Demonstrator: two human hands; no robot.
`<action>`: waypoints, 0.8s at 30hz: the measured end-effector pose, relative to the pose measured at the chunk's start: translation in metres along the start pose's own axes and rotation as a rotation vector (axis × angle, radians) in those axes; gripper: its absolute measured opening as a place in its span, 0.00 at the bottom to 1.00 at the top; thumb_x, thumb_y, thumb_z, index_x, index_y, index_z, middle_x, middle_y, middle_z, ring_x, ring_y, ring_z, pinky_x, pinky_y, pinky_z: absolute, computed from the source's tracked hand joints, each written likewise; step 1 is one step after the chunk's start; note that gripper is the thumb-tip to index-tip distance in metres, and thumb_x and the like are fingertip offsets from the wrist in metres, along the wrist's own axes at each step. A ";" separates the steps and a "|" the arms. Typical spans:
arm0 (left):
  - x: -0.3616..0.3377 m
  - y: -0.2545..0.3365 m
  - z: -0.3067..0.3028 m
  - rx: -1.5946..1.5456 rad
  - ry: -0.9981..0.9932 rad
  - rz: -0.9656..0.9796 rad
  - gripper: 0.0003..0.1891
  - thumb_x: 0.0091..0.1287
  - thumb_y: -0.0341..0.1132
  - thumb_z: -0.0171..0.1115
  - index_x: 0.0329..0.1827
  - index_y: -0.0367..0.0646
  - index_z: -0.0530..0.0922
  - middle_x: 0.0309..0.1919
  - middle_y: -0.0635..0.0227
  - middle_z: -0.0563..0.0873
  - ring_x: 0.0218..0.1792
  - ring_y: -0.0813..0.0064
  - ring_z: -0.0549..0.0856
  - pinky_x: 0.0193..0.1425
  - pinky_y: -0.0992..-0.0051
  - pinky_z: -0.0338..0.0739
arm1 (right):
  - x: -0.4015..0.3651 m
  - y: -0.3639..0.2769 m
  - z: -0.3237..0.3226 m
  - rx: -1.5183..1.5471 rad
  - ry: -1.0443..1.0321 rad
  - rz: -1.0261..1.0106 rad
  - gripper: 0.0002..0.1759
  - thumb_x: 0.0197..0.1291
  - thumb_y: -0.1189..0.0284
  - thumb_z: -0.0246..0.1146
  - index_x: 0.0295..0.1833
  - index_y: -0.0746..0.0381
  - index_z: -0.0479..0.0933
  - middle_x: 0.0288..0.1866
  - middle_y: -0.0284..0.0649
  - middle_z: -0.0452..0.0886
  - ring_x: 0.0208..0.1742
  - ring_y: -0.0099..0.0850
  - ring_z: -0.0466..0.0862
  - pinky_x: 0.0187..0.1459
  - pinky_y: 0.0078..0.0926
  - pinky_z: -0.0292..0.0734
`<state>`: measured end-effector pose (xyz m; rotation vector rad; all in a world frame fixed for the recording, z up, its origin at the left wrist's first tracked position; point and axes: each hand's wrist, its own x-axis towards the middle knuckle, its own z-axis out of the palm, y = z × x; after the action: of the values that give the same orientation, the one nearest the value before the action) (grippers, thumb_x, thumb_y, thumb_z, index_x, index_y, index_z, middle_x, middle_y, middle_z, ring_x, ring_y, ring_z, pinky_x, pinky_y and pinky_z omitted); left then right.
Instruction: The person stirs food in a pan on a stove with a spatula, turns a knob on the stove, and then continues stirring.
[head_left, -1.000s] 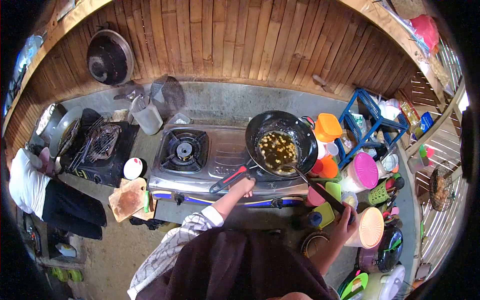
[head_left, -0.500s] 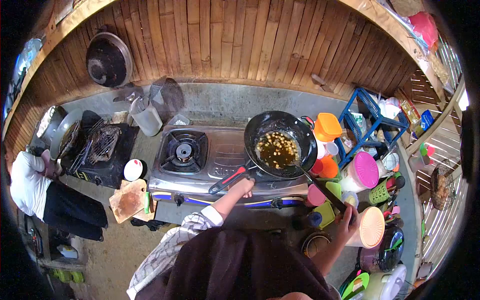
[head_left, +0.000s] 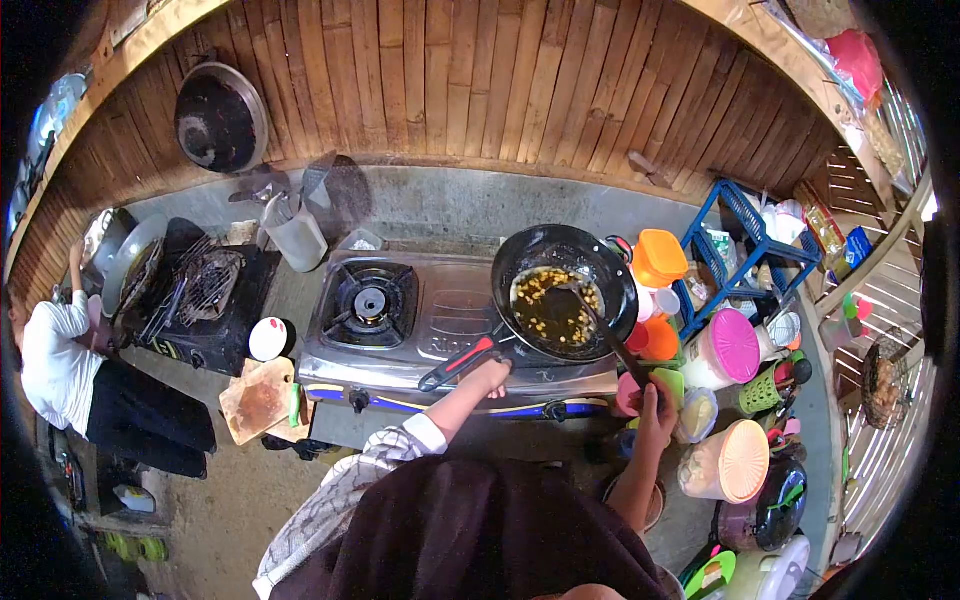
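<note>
A black wok point(head_left: 612, 258) sits on the right burner, with small browned pieces point(head_left: 545, 300) in dark, shiny liquid. My right hand point(head_left: 655, 420) is closed around the long dark handle of a spatula point(head_left: 622, 352). The spatula's blade dips into the wok among the pieces. My left hand point(head_left: 487, 378) is closed at the stove's front edge, just beside the wok's red-and-black handle point(head_left: 458, 362). Whatever its curled fingers hold, if anything, is hidden.
The left burner point(head_left: 370, 303) of the steel stove has nothing on it. Colourful tubs, such as a pink-lidded one point(head_left: 733, 345), crowd the right side near a blue rack point(head_left: 745, 235). A cutting board point(head_left: 258, 400) lies left. Another person point(head_left: 60, 340) stands far left by a second stove.
My right hand has moved left and up, pushing the spatula's blade further into the wok. The pieces have shifted. The other person's arm has risen. My left hand stays in place.
</note>
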<state>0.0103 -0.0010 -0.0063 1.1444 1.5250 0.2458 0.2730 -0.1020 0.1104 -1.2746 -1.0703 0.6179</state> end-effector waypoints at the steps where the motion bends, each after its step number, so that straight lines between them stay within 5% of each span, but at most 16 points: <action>1: -0.001 0.001 0.000 0.012 0.000 -0.012 0.33 0.62 0.52 0.29 0.19 0.33 0.75 0.15 0.58 0.79 0.13 0.70 0.75 0.19 0.72 0.73 | -0.003 -0.017 0.014 0.101 -0.005 0.123 0.10 0.57 0.72 0.54 0.40 0.67 0.74 0.35 0.35 0.74 0.35 0.23 0.75 0.36 0.18 0.71; 4: 0.003 -0.001 0.001 0.008 -0.011 -0.023 0.33 0.61 0.53 0.30 0.19 0.33 0.75 0.15 0.59 0.79 0.12 0.70 0.75 0.19 0.73 0.72 | 0.006 0.022 0.020 0.225 -0.011 0.244 0.10 0.55 0.74 0.56 0.43 0.66 0.73 0.38 0.35 0.74 0.35 0.25 0.75 0.40 0.19 0.70; 6: 0.001 -0.001 -0.001 -0.006 -0.022 -0.025 0.33 0.61 0.54 0.30 0.18 0.34 0.75 0.14 0.59 0.79 0.12 0.70 0.75 0.18 0.73 0.72 | 0.014 0.051 0.019 -0.172 -0.084 -0.058 0.14 0.55 0.75 0.55 0.49 0.65 0.69 0.37 0.36 0.74 0.33 0.25 0.75 0.36 0.18 0.73; 7: -0.003 0.001 -0.002 0.012 -0.031 -0.035 0.31 0.60 0.52 0.32 0.17 0.35 0.75 0.15 0.60 0.79 0.13 0.71 0.76 0.20 0.73 0.73 | 0.015 0.055 0.020 -0.171 -0.088 -0.055 0.14 0.55 0.75 0.55 0.49 0.65 0.69 0.37 0.36 0.74 0.33 0.25 0.75 0.36 0.18 0.73; 9: -0.006 0.003 -0.004 0.030 -0.037 -0.045 0.29 0.60 0.50 0.34 0.15 0.36 0.74 0.15 0.61 0.80 0.14 0.72 0.77 0.23 0.74 0.74 | 0.019 0.059 0.026 -0.362 -0.085 -0.332 0.15 0.56 0.72 0.55 0.49 0.62 0.70 0.28 0.31 0.74 0.24 0.15 0.71 0.20 0.10 0.65; 12: -0.003 0.001 -0.001 0.043 0.015 -0.023 0.34 0.60 0.55 0.30 0.15 0.35 0.75 0.14 0.60 0.79 0.12 0.71 0.74 0.20 0.72 0.71 | 0.006 -0.005 0.050 -0.008 -0.086 -0.030 0.15 0.54 0.74 0.56 0.49 0.63 0.70 0.27 0.31 0.74 0.21 0.15 0.70 0.19 0.09 0.63; 15: 0.001 -0.002 0.000 0.024 0.005 -0.046 0.34 0.60 0.55 0.30 0.16 0.35 0.76 0.15 0.60 0.79 0.12 0.71 0.74 0.20 0.72 0.71 | 0.011 0.015 0.041 0.141 -0.081 0.094 0.15 0.53 0.76 0.56 0.48 0.64 0.71 0.27 0.32 0.75 0.20 0.15 0.69 0.20 0.09 0.63; 18: -0.003 -0.001 -0.002 0.015 -0.018 -0.017 0.35 0.60 0.56 0.30 0.17 0.34 0.76 0.16 0.59 0.80 0.12 0.71 0.74 0.20 0.72 0.71 | 0.018 0.033 0.019 0.128 -0.136 0.075 0.17 0.50 0.79 0.57 0.49 0.66 0.69 0.34 0.37 0.72 0.30 0.22 0.74 0.32 0.15 0.73; 24: 0.002 0.000 -0.005 0.058 -0.048 -0.096 0.33 0.61 0.52 0.29 0.15 0.37 0.76 0.14 0.63 0.79 0.13 0.74 0.73 0.23 0.72 0.72 | 0.008 -0.014 0.000 0.135 -0.108 -0.043 0.13 0.50 0.79 0.57 0.44 0.66 0.71 0.34 0.37 0.72 0.26 0.21 0.73 0.28 0.14 0.70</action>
<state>0.0059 0.0025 -0.0059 1.1113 1.5486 0.1085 0.2740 -0.0988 0.1264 -1.1090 -1.1231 0.7203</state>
